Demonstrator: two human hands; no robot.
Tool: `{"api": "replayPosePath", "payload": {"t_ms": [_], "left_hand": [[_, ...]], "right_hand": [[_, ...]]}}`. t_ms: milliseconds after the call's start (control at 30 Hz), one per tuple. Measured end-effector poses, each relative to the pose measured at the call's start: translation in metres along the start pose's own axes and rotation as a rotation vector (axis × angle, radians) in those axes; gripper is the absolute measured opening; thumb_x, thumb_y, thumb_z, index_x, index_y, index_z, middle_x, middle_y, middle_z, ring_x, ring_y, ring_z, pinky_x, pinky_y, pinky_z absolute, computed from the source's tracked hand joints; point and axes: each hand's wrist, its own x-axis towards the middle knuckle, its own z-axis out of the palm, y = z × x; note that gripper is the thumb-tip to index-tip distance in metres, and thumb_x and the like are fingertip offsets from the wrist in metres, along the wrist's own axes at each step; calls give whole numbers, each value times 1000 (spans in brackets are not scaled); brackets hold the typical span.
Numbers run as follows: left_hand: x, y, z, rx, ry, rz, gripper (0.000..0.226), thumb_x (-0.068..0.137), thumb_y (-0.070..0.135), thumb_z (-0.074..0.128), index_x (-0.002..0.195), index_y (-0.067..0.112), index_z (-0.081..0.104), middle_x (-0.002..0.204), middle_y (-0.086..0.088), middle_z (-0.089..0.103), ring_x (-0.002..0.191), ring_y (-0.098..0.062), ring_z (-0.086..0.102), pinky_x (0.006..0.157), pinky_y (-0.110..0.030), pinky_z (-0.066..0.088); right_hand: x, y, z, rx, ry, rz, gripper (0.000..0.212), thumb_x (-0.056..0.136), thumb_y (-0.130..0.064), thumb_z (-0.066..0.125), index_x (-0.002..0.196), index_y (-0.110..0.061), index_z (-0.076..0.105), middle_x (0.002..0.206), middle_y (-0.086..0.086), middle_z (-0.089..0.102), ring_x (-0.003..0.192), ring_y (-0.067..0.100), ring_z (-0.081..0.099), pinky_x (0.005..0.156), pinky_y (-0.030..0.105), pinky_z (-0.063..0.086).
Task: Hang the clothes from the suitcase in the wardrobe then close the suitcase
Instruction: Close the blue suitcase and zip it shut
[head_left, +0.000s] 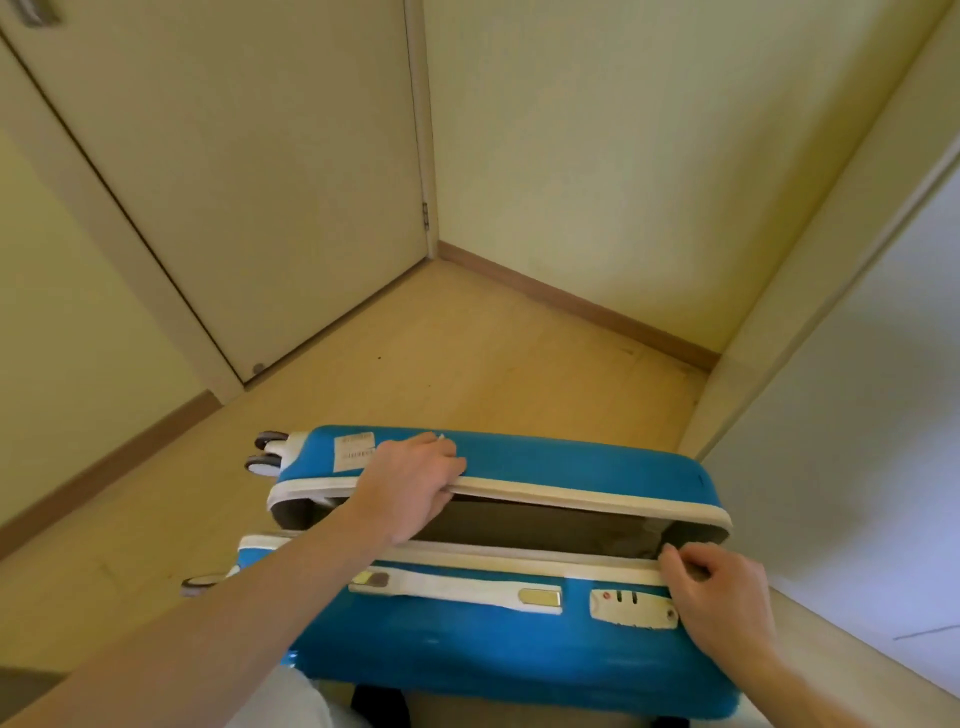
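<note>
On the floor, my left hand (410, 486) grips the suitcase (467, 649) lid (571, 462); right hand (722, 603) pinches the zip edge: closing step, zipping next.

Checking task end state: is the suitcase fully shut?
No, the suitcase gapes, its dark lining showing between the two white-edged halves.

We're looking down at a blue suitcase (498, 654) sitting on the wooden floor (467, 364), partly open with a gap showing the dark lining (545, 525). Our left hand (415, 488) is gripping the far half's white zipper edge (597, 496), fingers curled over it. Our right hand (722, 597) is pinching the near edge by the combination lock (634, 608). A closed door (249, 182) is standing in the corner beyond, and the wheels (267, 452) are pointing left.
</note>
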Motion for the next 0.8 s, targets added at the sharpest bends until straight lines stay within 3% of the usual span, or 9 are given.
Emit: {"api": "replayPosePath", "payload": {"t_ms": [100,167,300,433,533,633,700,800], "left_hand": [[-6,5,10,-36,-76,-47,18,83,23,70,100,25,73,98,11,67,99,-14,62,70,-35,57],[-6,13,19,-51,-123,-62,25,86,24,67,111,25,71,106,9,66,107,-15,59,77,-37,57],[9,26,31,-41,-181,-69,24,90,25,64,113,23,69,110,7,61,109,-17,55,78,-34,52],[9,36,27,-14,-200,-26,25,87,26,69,110,17,63,110,1,58,102,-23,57,71,-38,49],[0,52,28,4,-267,17,37,82,19,73,113,14,53,108,-5,58,91,-27,61,61,-38,41],[-12,66,31,20,-388,67,38,82,17,74,110,13,50,99,-7,62,86,-29,63,65,-39,47],[-16,69,28,23,-425,89,34,82,18,73,107,13,49,94,-7,62,82,-28,63,62,-38,44],[-21,68,18,-33,-412,27,34,83,30,71,108,15,52,96,-4,62,84,-25,63,62,-35,39]], "right_hand": [[8,10,3,-103,5,42,40,92,-30,66,53,-20,65,53,-7,64,59,10,62,57,31,51],[15,24,1,-178,-61,92,41,95,-33,62,56,-21,65,55,-5,64,60,11,62,59,35,55],[21,35,-13,-486,-217,1,43,97,-39,55,57,-28,63,69,-9,61,68,4,58,65,30,56],[17,2,-25,-409,-216,-188,27,92,-37,67,67,-32,58,81,-19,57,82,1,51,68,22,45],[18,-29,-21,-222,-103,-311,13,91,-31,69,101,-34,62,113,-17,57,110,8,51,91,29,45],[45,-59,-4,-220,-221,-271,56,98,-38,60,148,-32,38,150,-5,42,142,21,35,115,43,34],[61,-73,20,-300,-397,-249,64,100,-51,49,156,-32,25,162,-4,30,151,23,24,122,46,24],[66,-79,61,-500,-601,-222,65,98,-69,22,156,-39,23,165,-9,26,154,23,18,122,56,17]]}}
